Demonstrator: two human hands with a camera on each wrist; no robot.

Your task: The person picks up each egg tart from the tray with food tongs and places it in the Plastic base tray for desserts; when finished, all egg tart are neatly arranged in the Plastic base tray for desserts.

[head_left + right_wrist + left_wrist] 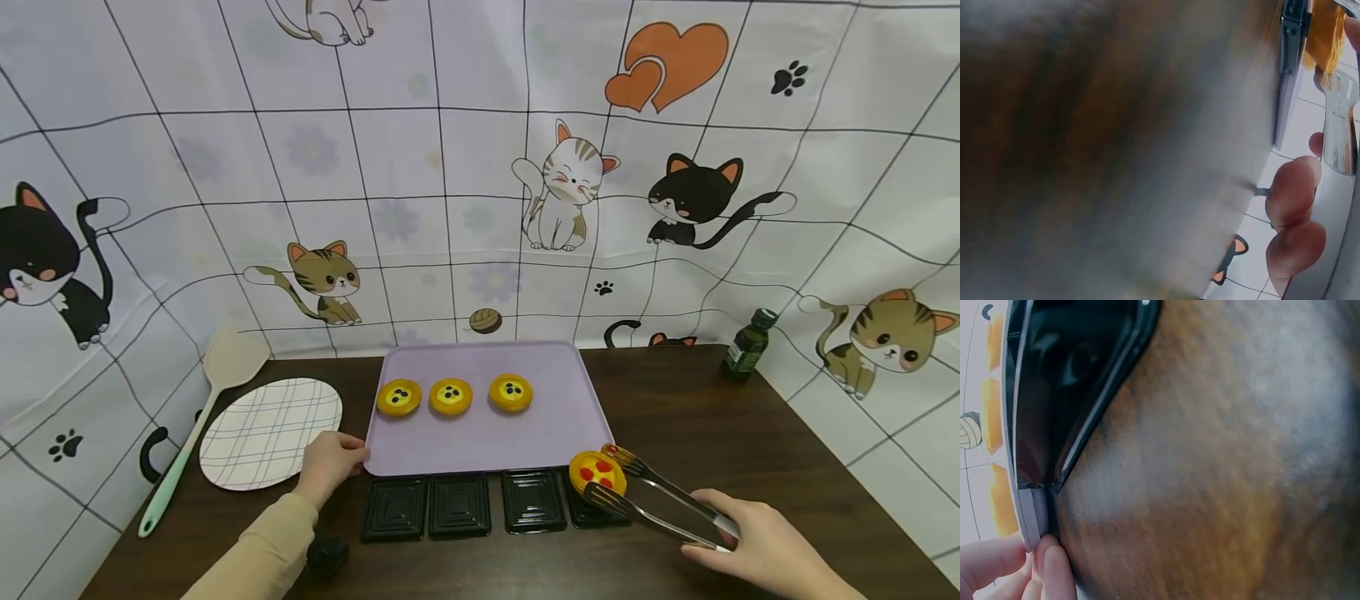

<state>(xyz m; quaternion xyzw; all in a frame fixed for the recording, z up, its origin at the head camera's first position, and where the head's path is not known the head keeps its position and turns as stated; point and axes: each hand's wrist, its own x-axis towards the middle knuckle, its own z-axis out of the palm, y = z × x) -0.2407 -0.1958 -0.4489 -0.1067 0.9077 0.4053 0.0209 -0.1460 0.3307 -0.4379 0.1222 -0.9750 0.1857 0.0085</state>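
My left hand pinches the left front corner of a lilac tray; in the left wrist view the thumb and fingertips meet at the tray's rim. Three yellow tarts with dark dots, a left one, a middle one and a right one, sit on the tray. My right hand holds metal tongs, whose fork-shaped ends clasp a yellow tart with red pieces. That tart is over the rightmost small black dish, at the tray's front right edge.
Several black square dishes, such as one at the left, line the tray's front edge. A checked oval plate and a pale spatula lie at the left. A small green bottle stands at the back right, before a cat-patterned backdrop.
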